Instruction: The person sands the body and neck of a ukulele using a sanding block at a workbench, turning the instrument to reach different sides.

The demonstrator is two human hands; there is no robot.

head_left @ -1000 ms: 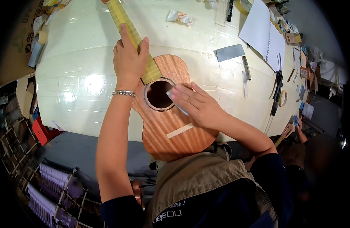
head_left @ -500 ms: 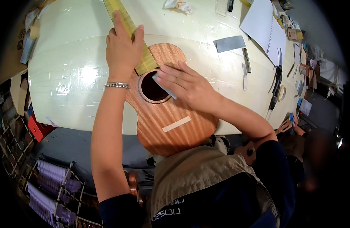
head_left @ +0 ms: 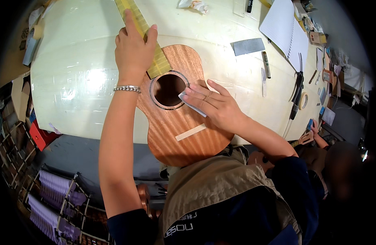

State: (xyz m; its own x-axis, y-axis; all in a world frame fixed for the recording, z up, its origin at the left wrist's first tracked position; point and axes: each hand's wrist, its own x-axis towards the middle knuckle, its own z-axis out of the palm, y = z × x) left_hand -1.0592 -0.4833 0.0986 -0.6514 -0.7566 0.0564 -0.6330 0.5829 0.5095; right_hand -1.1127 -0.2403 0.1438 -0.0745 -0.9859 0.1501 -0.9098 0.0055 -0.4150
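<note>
A small reddish-brown wooden guitar-like body [head_left: 175, 122] lies face up on the pale worktable [head_left: 73, 77], with a round sound hole [head_left: 168, 90] and a strip of pale tape [head_left: 190, 132] on its top. Its neck [head_left: 149, 36] is covered in yellow masking tape. My left hand [head_left: 135, 49], with a silver bracelet on the wrist, presses flat on the neck. My right hand [head_left: 214, 106] presses a small grey sanding sheet [head_left: 188, 102] against the top, right beside the sound hole.
A grey sheet [head_left: 248, 46], a pen [head_left: 266, 64], an open notebook [head_left: 284, 28], pliers [head_left: 297, 92] and a tape roll [head_left: 304, 101] lie at the right. Crumpled paper [head_left: 192, 5] is at the far edge. Another person's hand [head_left: 314, 128] is at the right. Racks stand lower left.
My right hand and the sanding sheet have shifted slightly along the top beside the sound hole. My left hand stays on the neck. The view has tilted a little.
</note>
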